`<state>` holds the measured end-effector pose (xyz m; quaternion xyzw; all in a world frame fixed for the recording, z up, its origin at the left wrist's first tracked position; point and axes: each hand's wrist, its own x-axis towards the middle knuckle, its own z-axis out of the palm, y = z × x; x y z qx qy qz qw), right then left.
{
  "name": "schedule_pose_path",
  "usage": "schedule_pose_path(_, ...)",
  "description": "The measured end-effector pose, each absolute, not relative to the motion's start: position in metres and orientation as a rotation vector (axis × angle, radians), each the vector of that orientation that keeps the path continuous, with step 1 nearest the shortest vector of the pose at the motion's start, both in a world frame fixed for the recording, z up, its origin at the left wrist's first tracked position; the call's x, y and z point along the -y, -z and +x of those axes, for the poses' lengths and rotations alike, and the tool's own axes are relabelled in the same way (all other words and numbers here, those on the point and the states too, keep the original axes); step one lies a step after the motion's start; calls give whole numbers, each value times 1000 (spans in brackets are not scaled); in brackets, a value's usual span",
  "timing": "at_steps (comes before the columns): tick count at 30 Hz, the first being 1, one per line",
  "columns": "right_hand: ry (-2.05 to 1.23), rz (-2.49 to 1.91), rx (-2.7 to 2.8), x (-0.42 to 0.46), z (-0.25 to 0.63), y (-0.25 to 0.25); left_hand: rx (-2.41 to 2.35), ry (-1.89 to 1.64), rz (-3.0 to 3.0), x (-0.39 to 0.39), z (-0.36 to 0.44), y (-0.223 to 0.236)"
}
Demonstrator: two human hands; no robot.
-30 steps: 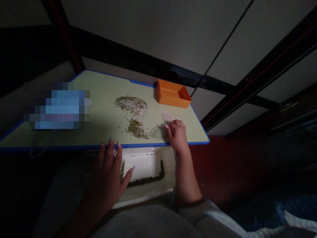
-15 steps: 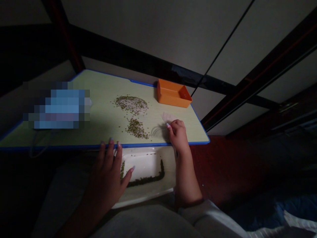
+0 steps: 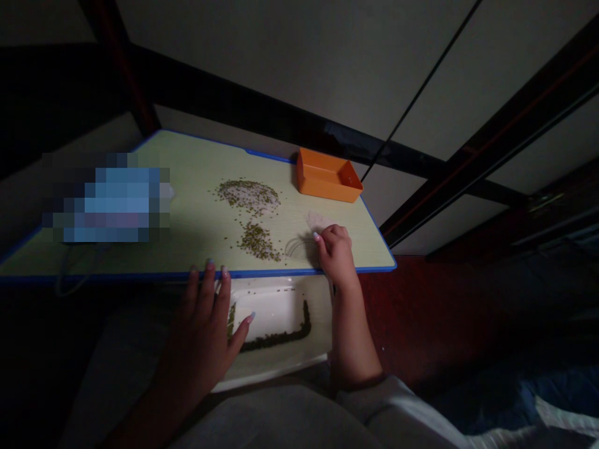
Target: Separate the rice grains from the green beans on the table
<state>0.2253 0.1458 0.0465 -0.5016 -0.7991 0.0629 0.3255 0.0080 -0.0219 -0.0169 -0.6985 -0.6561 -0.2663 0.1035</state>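
My left hand (image 3: 206, 324) is spread open, its fingertips at the near blue edge of the pale green table (image 3: 187, 243) and its thumb over a white tub (image 3: 322, 368). Small green bean-like grains (image 3: 276, 340) line the tub's inner edges. My right hand (image 3: 336, 252) is closed on the tabletop, thumb against curled fingers; whatever it may hold is hidden. Just beyond it lies a small patch of whitish grains (image 3: 317, 219). Left of it sits a small heap of green grains (image 3: 258, 242), and farther back a larger heap of mixed green and whitish grains (image 3: 250, 196).
An orange open box (image 3: 327, 178) stands at the back right of the table. A blurred-out blue object (image 3: 116, 202) is at the left end. Pale cabinet panels (image 3: 290, 75) rise behind. Dark red floor (image 3: 397, 312) shows at the right.
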Motion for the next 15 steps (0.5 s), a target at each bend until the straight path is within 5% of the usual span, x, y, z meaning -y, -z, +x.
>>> schedule_pose_path(15,-298,-1214,2176,-145,225,-47,1959,798,-2075,22,8,17)
